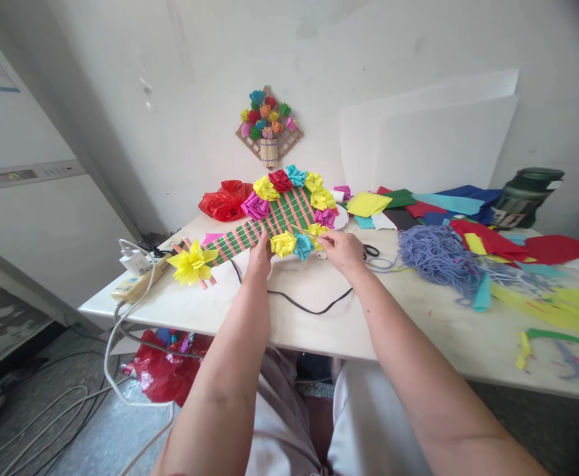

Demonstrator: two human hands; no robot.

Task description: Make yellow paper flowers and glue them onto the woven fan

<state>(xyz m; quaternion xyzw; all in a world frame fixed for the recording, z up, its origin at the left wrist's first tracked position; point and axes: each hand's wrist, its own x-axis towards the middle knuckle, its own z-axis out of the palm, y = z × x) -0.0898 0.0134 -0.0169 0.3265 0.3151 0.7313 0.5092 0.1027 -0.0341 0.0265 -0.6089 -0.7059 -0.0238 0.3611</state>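
A woven paper piece (289,213) in green and pink strips is raised above the table, tilted, its narrow end pointing left. Folded paper flowers in yellow, red, blue and magenta line its wide end, and a large yellow paper flower (193,263) sits at the narrow end. My left hand (260,254) is closed on its lower edge, near the middle. At the wide end, my right hand (342,250) pinches what looks like a thin pale stick (303,231), beside a yellow paper flower (318,231). The right fingertips are partly hidden by that flower.
A black cord (309,311) loops across the table. On the right lie purple yarn (438,258), coloured paper sheets (369,203) and a dark green bottle (525,198). A power strip (133,285) is at the left edge; a red plastic bag (226,200) lies behind.
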